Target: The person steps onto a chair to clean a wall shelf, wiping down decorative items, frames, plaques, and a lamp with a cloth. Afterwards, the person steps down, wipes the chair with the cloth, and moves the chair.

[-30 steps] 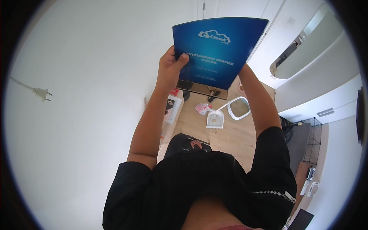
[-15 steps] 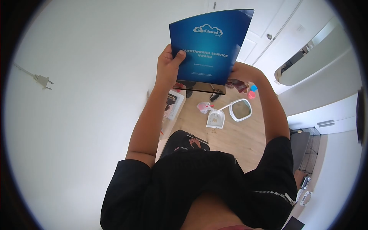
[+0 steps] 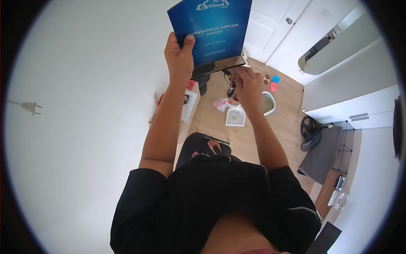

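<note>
A blue award plaque (image 3: 215, 31) with white lettering is held up at the top of the view, its upper edge cut off by the frame. My left hand (image 3: 179, 57) grips its left side, thumb on the front and fingers behind. The plaque's shiny dark base (image 3: 220, 66) runs along the bottom. Just under the base's right end is my right hand (image 3: 249, 86), fingers curled and closed. A bit of dark red cloth (image 3: 234, 85) shows at that hand, mostly hidden by it.
Below on the wooden floor are a white dustpan (image 3: 235, 117), a plastic bag (image 3: 221, 103), a white-rimmed bin (image 3: 268, 103) and coloured cups (image 3: 274, 86). A black stool (image 3: 198, 146) stands near my feet. A plug (image 3: 31, 108) hangs by the left wall; a fan (image 3: 311, 132) stands right.
The plaque and my left hand have shifted up and left in view. My right hand has moved from the plaque's right edge down below its base, and the cloth now shows less.
</note>
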Tool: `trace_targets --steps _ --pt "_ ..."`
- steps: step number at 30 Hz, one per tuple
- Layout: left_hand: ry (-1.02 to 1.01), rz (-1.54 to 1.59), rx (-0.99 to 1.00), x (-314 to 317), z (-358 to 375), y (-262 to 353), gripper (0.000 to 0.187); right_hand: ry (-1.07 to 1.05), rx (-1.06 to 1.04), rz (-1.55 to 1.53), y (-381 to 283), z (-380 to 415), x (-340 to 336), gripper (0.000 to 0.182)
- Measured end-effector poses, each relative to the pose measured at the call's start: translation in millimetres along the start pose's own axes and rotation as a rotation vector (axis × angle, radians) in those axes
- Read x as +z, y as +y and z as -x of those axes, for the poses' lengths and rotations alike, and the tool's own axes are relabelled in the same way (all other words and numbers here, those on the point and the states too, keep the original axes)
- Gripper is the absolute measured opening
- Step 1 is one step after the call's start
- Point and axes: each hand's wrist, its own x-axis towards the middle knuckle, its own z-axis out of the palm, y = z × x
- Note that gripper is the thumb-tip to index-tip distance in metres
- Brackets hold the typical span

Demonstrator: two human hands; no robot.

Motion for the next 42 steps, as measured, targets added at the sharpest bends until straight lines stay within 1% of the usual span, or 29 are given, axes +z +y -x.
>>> trace_targets --steps 1,3,4,6,7,9,12,13,14,15,16,18,19,21,22,24,25,27,28,29,31,33,35,37,39,41,42 --pt "0.039 0.050 0.004 2 0 -2 0.016 0.002 0.002 0.000 -7 -4 -6 0.020" --pt "0.051 0.054 0.016 4 0 -1 0.016 0.100 -0.039 0.079 -19 -8 -17 0.022" --pt "0.066 0.057 0.026 4 1 -1 0.016 0.098 -0.036 0.078 -25 -8 -19 0.022" --pt "0.043 0.016 0.019 2 1 -2 0.016 0.015 -0.319 0.005 -39 -7 -17 0.024" --pt "0.017 -0.022 0.015 2 2 -2 0.016 0.015 -0.315 0.005 -49 -4 -11 0.024" --pt "0.017 -0.052 -0.012 7 10 4 0.016 -0.177 -0.535 0.053 -64 3 5 0.024" --pt "0.022 -0.090 -0.061 7 17 6 0.016 -0.160 -0.594 0.101 -58 6 25 0.028" --pt "0.023 -0.099 -0.081 5 16 6 0.016 -0.158 -0.599 0.099 -55 5 25 0.028" --pt "0.027 -0.101 -0.081 3 16 4 0.016 -0.147 -0.597 0.159 -49 6 23 0.030" --pt "0.010 -0.068 -0.075 0 16 2 0.015 -0.138 -0.595 0.219 -42 8 20 0.033" --pt "-0.006 -0.033 -0.067 -1 16 2 0.015 -0.142 -0.598 0.216 -33 8 18 0.033" --pt "0.013 -0.033 -0.071 -2 16 3 0.015 -0.096 -0.539 0.225 -11 5 15 0.039" --pt "0.028 -0.035 -0.078 -3 17 4 0.015 -0.096 -0.544 0.222 0 2 10 0.039" --pt "0.023 -0.046 -0.080 -6 18 3 0.015 -0.140 -0.417 0.233 20 -1 2 0.040" --pt "0.009 -0.053 -0.081 -6 18 3 0.016 -0.138 -0.422 0.228 30 -3 -3 0.040" --pt "0.008 -0.090 -0.082 -8 18 7 0.015 -0.157 -0.292 0.330 48 -6 -12 0.038" --pt "0.004 -0.124 -0.089 -7 19 9 0.015 -0.155 -0.294 0.328 63 -7 -16 0.038" --pt "0.023 -0.161 -0.090 -4 22 14 0.015 -0.126 -0.193 0.434 87 -4 -18 0.029" --pt "0.046 -0.195 -0.088 -3 21 15 0.015 -0.024 -0.140 0.392 71 -6 -24 0.026" --pt "0.050 -0.195 -0.086 -3 22 16 0.015 -0.024 -0.143 0.390 54 -6 -31 0.026" --pt "0.036 -0.126 -0.075 -2 22 11 0.019 0.009 -0.393 0.143 22 -5 -34 0.029" --pt "0.058 -0.110 -0.040 2 22 6 0.016 0.001 -0.511 0.107 -15 10 -20 0.041" --pt "0.081 -0.094 0.001 6 23 5 0.013 -0.053 -0.640 0.100 -43 15 -9 0.044" --pt "0.093 -0.101 -0.037 5 25 4 0.013 -0.056 -0.650 0.077 -44 19 13 0.044" --pt "0.092 -0.099 -0.025 8 27 8 0.014 -0.055 -0.661 0.047 -37 18 23 0.045" --pt "0.097 -0.096 -0.015 7 27 15 0.014 -0.026 -0.523 0.120 -14 14 17 0.038" --pt "0.077 -0.071 -0.040 6 28 18 0.014 -0.035 -0.474 0.130 1 12 14 0.037"
